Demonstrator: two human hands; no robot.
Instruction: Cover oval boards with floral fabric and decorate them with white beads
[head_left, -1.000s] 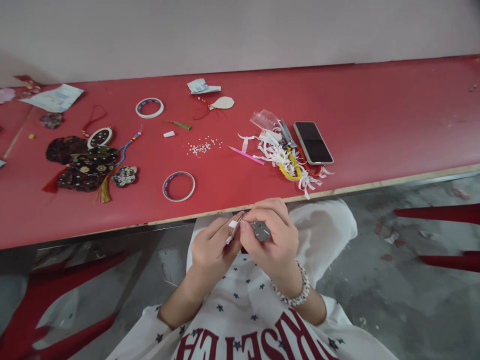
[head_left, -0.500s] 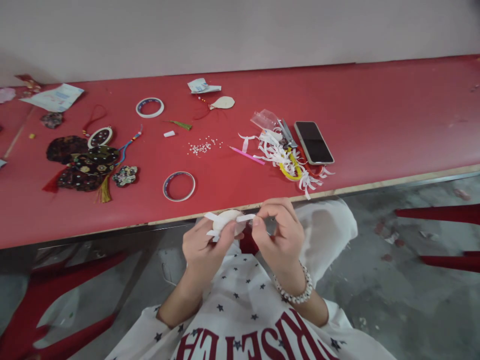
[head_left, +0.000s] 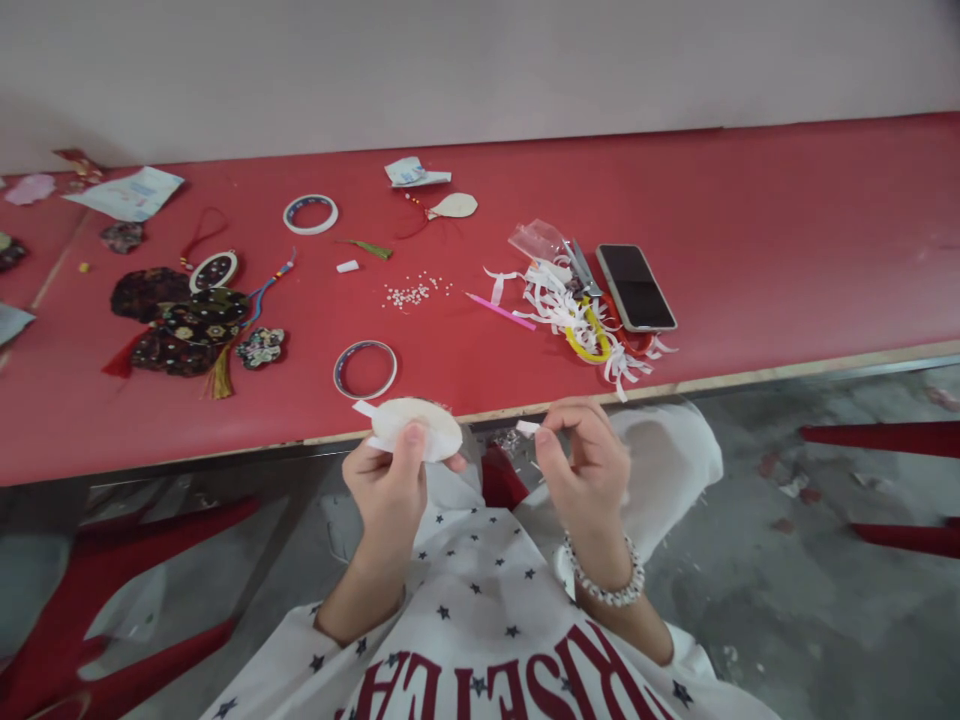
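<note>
My left hand [head_left: 386,495] grips a cream oval piece [head_left: 436,428], thumb on top, just off the table's front edge. White strips [head_left: 366,409] stick out from the oval's left side. To the right, my right hand [head_left: 589,465] pinches a small white strip [head_left: 528,428] between thumb and fingertips, apart from the oval. A roll of tape [head_left: 365,344] lies on the red table above my left hand. White paper strips [head_left: 551,300] are heaped by yellow-handled scissors [head_left: 589,345].
On the red table [head_left: 787,230] lie a phone [head_left: 637,288], a pink pen [head_left: 501,311], small white beads [head_left: 409,294], another tape roll [head_left: 310,201] and dark patterned pouches [head_left: 180,360]. Red chair legs [head_left: 150,560] show below.
My hands have moved apart. The strip in my right hand has come away from the oval, and my left hand has shifted left with the oval, which now shows more fully.
</note>
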